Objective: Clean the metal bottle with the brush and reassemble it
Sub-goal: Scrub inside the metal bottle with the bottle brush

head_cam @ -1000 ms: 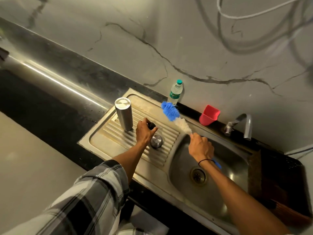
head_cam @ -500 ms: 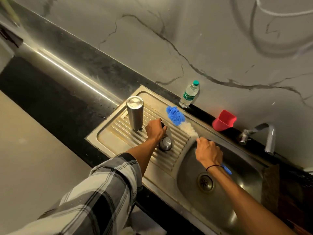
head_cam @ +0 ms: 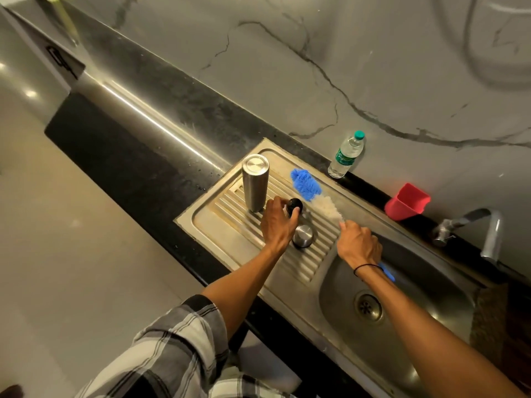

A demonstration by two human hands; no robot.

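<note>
Metal bottle (head_cam: 254, 183): I see it standing upside down at the left end of the drainboard (head_cam: 309, 261), flat base up, just left of my left hand. I judge it stiff, smooth and likely slick when wet, so I would take it round the middle of the barrel.

Left hand (head_cam: 278, 222): my fingers are curled round a small black stopper (head_cam: 295, 206), pinching it at the tip, close beside the bottle's foot. It looks light and rigid; whether it is lifted or touching the ribs I cannot tell.

Steel cap (head_cam: 303, 233): it lies on the ribs just right of my left wrist, apart from the stopper. Small, hard, rounded; I expect it could roll or skid along the grooves.

Brush (head_cam: 305, 183): blue bristle head over the drainboard, pale bristles behind it, soft and springy by the look.

Right hand (head_cam: 359, 245): clenched round the brush shaft just behind the pale bristles; the blue handle end pokes out past my wrist over the sink bowl (head_cam: 339, 282).

Hidden: the bottle's mouth faces down, so its inside and threads are out of sight. My own fingers cover most of the stopper.
</note>
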